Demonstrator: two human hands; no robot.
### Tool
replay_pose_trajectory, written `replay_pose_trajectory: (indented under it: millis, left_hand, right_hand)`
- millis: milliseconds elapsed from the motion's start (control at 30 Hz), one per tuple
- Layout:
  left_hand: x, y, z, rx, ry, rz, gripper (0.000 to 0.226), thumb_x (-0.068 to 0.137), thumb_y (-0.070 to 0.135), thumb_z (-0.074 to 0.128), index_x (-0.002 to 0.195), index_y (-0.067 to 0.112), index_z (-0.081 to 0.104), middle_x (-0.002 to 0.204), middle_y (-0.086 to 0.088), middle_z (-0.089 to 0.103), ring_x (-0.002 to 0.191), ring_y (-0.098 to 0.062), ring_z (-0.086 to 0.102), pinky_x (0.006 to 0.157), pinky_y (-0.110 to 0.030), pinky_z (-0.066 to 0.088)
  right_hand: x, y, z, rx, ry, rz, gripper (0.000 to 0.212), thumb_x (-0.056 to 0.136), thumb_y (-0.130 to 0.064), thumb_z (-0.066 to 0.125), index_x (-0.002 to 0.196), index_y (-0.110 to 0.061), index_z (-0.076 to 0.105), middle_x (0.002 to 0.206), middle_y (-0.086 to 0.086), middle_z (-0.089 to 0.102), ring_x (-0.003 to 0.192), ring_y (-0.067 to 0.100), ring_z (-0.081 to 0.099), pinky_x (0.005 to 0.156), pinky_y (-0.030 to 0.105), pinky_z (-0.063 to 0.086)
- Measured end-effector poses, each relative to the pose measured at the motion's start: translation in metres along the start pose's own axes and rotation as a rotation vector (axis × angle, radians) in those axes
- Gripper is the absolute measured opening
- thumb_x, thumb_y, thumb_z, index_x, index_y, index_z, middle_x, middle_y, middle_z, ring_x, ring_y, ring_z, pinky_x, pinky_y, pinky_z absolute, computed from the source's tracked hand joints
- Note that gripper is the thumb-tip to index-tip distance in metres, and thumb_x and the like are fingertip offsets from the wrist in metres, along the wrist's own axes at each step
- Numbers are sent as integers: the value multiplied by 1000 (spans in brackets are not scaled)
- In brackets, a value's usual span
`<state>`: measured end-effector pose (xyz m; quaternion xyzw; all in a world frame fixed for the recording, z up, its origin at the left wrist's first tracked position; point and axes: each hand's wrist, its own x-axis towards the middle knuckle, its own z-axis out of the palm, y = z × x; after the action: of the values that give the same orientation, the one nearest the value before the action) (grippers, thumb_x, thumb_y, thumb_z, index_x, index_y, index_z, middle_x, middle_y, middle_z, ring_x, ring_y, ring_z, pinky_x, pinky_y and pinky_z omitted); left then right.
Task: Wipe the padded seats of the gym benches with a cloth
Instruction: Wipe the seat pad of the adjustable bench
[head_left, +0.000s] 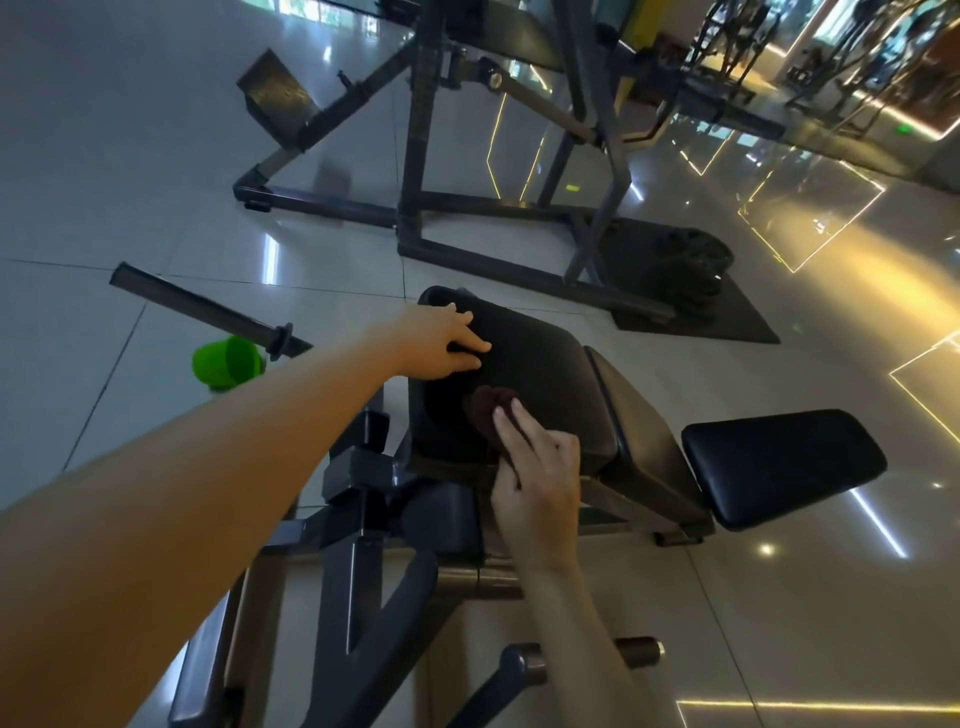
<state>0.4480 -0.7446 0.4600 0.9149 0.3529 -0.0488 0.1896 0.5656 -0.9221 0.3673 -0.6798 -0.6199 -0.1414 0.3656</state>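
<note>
The cloth (485, 410), a dark reddish-brown bunch, lies on the near part of the black padded surface (545, 364) of the bench, directly under the fingers (508, 434) of the right hand (537, 483). Two of those fingers are stretched forward and held close together, lying on top of the cloth and pressing it onto the surface, with their tips just short of its far edge. The other two are curled in toward the palm, and a strip of cloth runs back beneath the hand, so the hand grips it as well as pressing on it. The thumb is hidden, and I cannot tell how it sits. Just beyond the cloth and apart from it, the left hand (441, 340) rests palm down on the far left part of the same surface. Its fingers (475, 345) are straight, slightly spread and holding nothing. To the right, a second, browner pad (639, 431) butts against the black one, and a separate black pad (779, 462) stands further right. The grey steel frame (363, 519) of the bench fills the view below the hands. On the tiled floor (130, 208) to the left, a bright green cup (227, 362) stands beside a dark bar (208, 312) that lies at an angle. Behind the bench rises a larger machine frame (421, 156), and near its right foot weight plates (691, 265) are stacked on a dark mat (727, 317).
</note>
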Motion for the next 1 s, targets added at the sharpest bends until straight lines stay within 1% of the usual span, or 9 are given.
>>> replay_pose_trajectory:
  millis: [133, 233, 333, 467, 567, 700, 767, 900, 1000]
  left_hand:
    - [-1, 5, 0, 4, -37, -34, 57, 94, 54, 51, 147, 39, 36, 164, -1, 8, 151, -24, -1, 121, -49, 7]
    - [2, 5, 0, 7, -35, -65, 59, 92, 54, 55, 147, 38, 37, 164, -1, 8, 151, -24, 0, 121, -50, 10]
    - [3, 14, -1, 27, -51, -82, 60, 93, 54, 55, 148, 39, 35, 165, -3, 6, 151, -25, 0, 121, -49, 11]
    - [-2, 23, 4, -25, -85, -97, 57, 96, 51, 51, 148, 45, 29, 165, -5, -3, 150, -30, -12, 120, -49, -1]
    - [-3, 28, 8, -19, -97, -91, 55, 99, 47, 46, 150, 46, 24, 164, -6, -8, 148, -31, -19, 118, -46, -11]
    - [-2, 25, -3, -134, -121, -118, 50, 100, 30, 48, 147, 42, 34, 165, -6, -5, 149, -29, -17, 118, -49, -10]
    - [-3, 24, -8, -176, -123, -121, 46, 100, 30, 51, 144, 40, 41, 165, -4, -1, 150, -28, -14, 119, -51, -5]
    - [-5, 26, -6, -125, -113, -93, 51, 95, 39, 58, 144, 40, 41, 165, -1, 1, 150, -26, -11, 120, -52, 0]
    - [-7, 22, -5, -154, -97, -79, 52, 93, 42, 61, 142, 41, 43, 165, 1, 1, 150, -23, -12, 121, -52, -1]
  right_hand:
    - [-4, -50, 13, 129, 57, 247, 44, 89, -8, 55, 131, -18, 60, 137, -3, 57, 115, 5, 42, 97, 9, 37]
    - [-1, -50, 7, 109, -42, 44, 39, 92, -8, 57, 130, -15, 63, 135, 1, 59, 110, 10, 44, 102, 8, 32]
    - [4, -1, -11, 4, -133, -147, 37, 87, -2, 62, 123, -12, 67, 128, 5, 64, 104, 16, 51, 96, 17, 44]
    - [-1, 40, -23, -6, 6, 277, 31, 86, -1, 64, 115, -13, 67, 116, 2, 67, 109, 16, 52, 95, 40, 52]
    - [1, 3, -9, 44, 69, 409, 26, 90, -11, 61, 113, -22, 62, 114, -4, 62, 109, 15, 54, 95, 25, 47]
    - [4, -65, 7, 52, 11, 279, 28, 88, -20, 50, 114, -25, 59, 118, -5, 57, 111, 10, 45, 83, 7, 34]
    - [7, -67, 3, 46, -53, 172, 29, 88, -18, 48, 114, -22, 60, 120, -2, 57, 110, 12, 42, 84, 9, 34]
    - [9, -1, -23, -34, -227, -269, 31, 85, -7, 54, 114, -15, 61, 120, 7, 58, 105, 20, 51, 80, 19, 50]
    - [8, 56, -36, -119, -193, -122, 34, 80, -2, 58, 112, -12, 66, 115, 5, 59, 102, 20, 55, 78, 29, 58]
